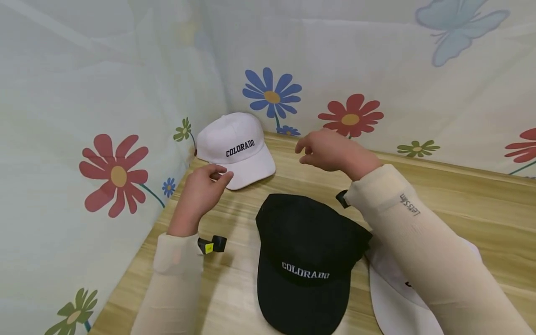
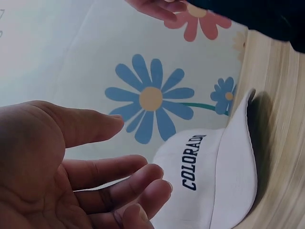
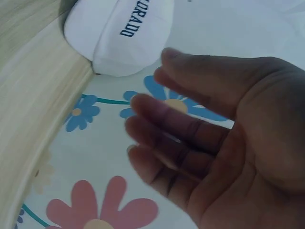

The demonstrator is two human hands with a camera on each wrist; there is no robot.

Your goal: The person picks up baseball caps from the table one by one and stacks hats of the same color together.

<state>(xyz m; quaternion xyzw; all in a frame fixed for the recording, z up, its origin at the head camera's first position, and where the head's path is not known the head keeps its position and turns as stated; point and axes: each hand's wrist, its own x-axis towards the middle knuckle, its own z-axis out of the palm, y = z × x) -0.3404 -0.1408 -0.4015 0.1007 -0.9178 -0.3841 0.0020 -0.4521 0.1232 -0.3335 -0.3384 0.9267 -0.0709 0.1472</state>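
Observation:
A white COLORADO cap (image 1: 234,135) sits in the far left corner of the table, its brim toward me. My left hand (image 1: 205,190) is just in front of it, fingers loosely bent and holding nothing; in the left wrist view the white cap (image 2: 190,176) shows beyond the fingertips. To the right of that cap, my right hand (image 1: 331,151) hovers with relaxed fingers and nothing in them. Nearer me lies a black COLORADO cap (image 1: 305,242). Partly hidden under my right forearm is another white cap (image 1: 393,288), beside the black one.
The wooden table (image 1: 473,209) meets a flower-printed cloth (image 1: 138,93) at the back and left. Small black wrist cameras (image 1: 218,244) stick out from the sleeves, close above the table.

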